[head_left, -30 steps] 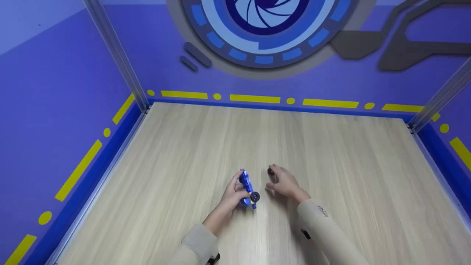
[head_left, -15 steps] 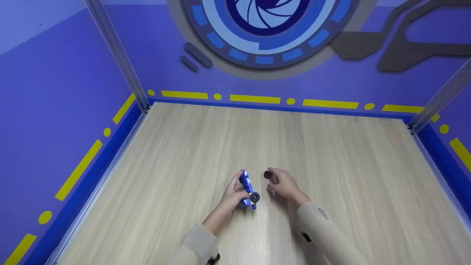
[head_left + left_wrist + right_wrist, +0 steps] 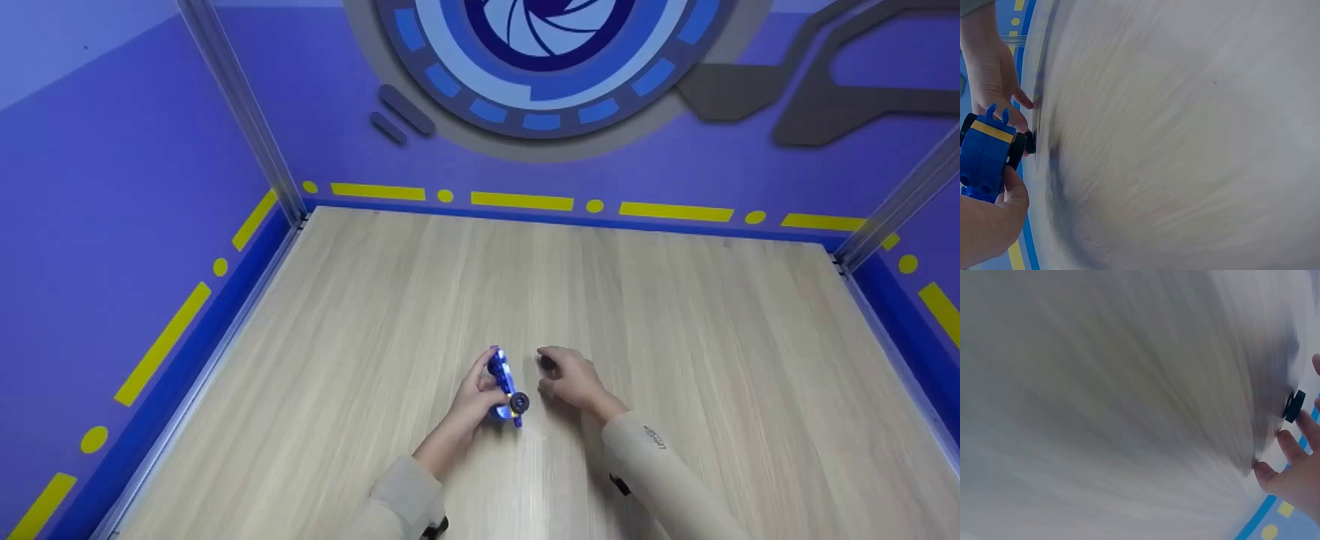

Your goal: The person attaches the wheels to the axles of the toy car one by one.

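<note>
In the head view my left hand (image 3: 471,401) grips a blue toy car (image 3: 507,377) with a yellow band. A black wheel (image 3: 519,403) sits on its near end, facing up. The left wrist view shows the car's blue body (image 3: 987,152) with the thumb beneath it. To the right, my right hand (image 3: 574,379) holds a small loose black wheel (image 3: 547,363) at its fingertips, partly hidden under the index finger. In the right wrist view the loose wheel (image 3: 1295,406) appears edge-on at a fingertip, with other fingertips lower, right at the tabletop.
A light wood table (image 3: 360,322) lies under both hands. Blue walls with yellow marks (image 3: 521,201) close it in at the back and sides, with metal posts (image 3: 240,105) at the back corners.
My right hand and the loose wheel have shifted slightly nearer to me and leftward, and its index finger now covers more of the wheel. My left hand and the car stay nearly still.
</note>
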